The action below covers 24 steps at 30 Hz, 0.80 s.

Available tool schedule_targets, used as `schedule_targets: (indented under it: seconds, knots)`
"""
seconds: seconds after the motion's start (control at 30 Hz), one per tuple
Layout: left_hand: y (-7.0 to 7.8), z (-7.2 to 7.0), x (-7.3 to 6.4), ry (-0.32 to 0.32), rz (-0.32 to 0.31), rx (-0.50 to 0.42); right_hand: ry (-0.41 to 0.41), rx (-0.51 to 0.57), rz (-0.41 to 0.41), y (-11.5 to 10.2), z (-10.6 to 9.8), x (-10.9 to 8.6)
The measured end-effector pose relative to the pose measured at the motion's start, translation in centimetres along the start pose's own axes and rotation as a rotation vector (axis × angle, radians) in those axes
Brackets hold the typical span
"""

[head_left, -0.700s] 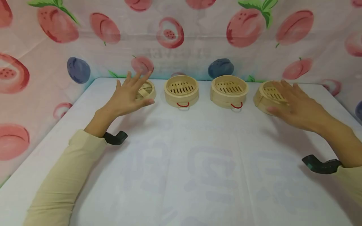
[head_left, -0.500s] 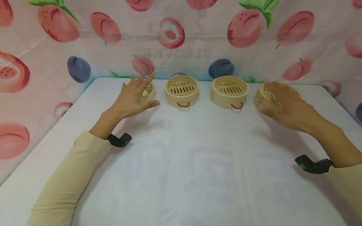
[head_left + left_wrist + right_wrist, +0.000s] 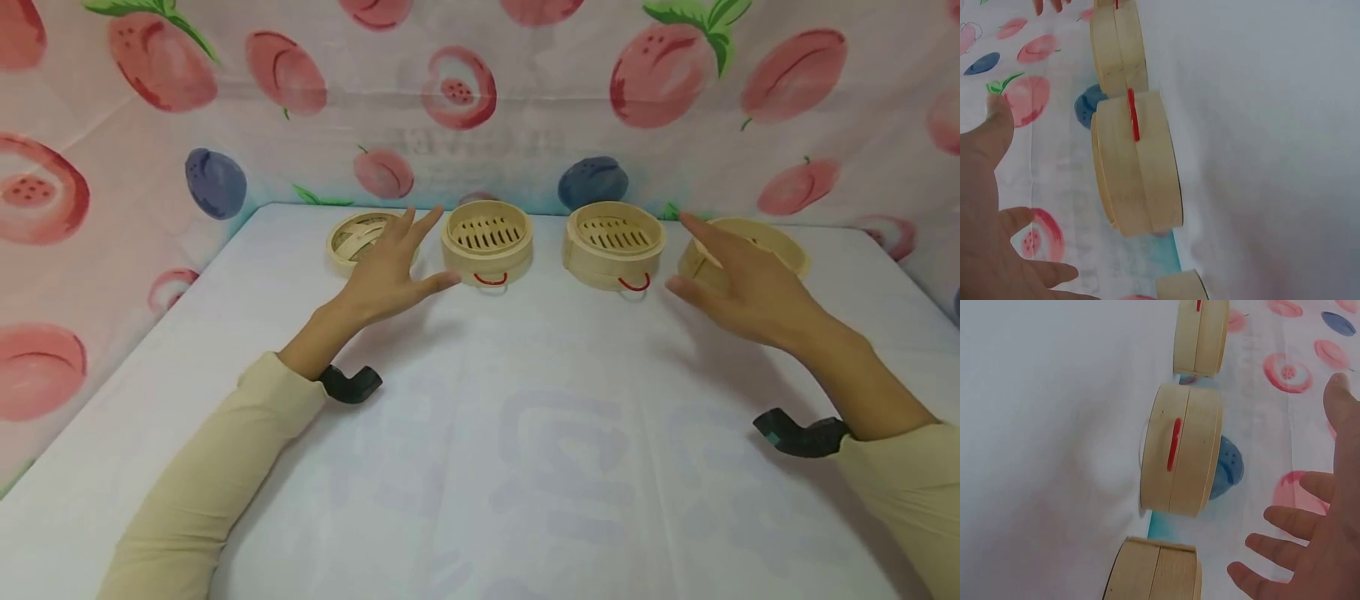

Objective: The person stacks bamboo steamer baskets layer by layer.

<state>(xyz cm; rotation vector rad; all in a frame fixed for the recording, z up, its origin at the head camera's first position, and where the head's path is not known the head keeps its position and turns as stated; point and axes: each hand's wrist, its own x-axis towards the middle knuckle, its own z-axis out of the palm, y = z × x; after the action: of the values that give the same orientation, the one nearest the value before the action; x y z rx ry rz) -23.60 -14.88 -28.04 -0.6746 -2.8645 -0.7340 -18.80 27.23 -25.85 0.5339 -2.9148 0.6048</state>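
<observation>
Just beyond the left hand's fingertips, partly masked by the left hand [image 3: 378, 279], sits a woven-topped steamer [image 3: 349, 242] of round bamboo. Both hands hang over the white table [image 3: 480, 417], fingers spread and thumbs held wide, gripping nothing that I can see. Behind the right hand [image 3: 753, 287], its fingers hide much of the far right steamer [image 3: 793, 242]. Between the two thumbs stand the left middle steamer [image 3: 468, 262], near the left thumb's tip, and the right middle steamer [image 3: 592, 262], near the right thumb, each with a red handle in front.

My worry is blocked sight: if the right palm dropped, it could knock the steamer it hides. A sideways sweep of the left thumb might snag the nearer handle and drag its steamer askew.

Both middle steamers are uncovered, and I make out only slotted floors inside. The woven top conceals any contents; the far right interior is mostly screened from me.
</observation>
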Motion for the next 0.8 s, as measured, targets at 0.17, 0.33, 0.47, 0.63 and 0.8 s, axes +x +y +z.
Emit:
schedule_targets:
  seconds: [0.17, 0.33, 0.47, 0.63, 0.8]
  knots:
    - [0.4, 1.0, 0.5, 0.018, -0.013, -0.063, 0.017, 0.024, -0.043, -0.7, 0.4, 0.5]
    - [0.5, 2.1, 1.2, 0.019, -0.025, -0.112, 0.035, 0.029, -0.075, -1.4, 0.9, 0.8]
    - [0.7, 2.4, 1.6, 0.025, -0.035, -0.126, 0.055, 0.055, -0.103, -2.0, 1.2, 1.1]
    - [0.6, 2.9, 1.9, 0.048, -0.012, -0.21, 0.039, 0.074, -0.12, -2.5, 1.9, 1.7]
    - [0.1, 3.3, 2.2, 0.101, 0.009, -0.306, 0.04, 0.066, -0.151, -3.0, 3.1, 2.6]
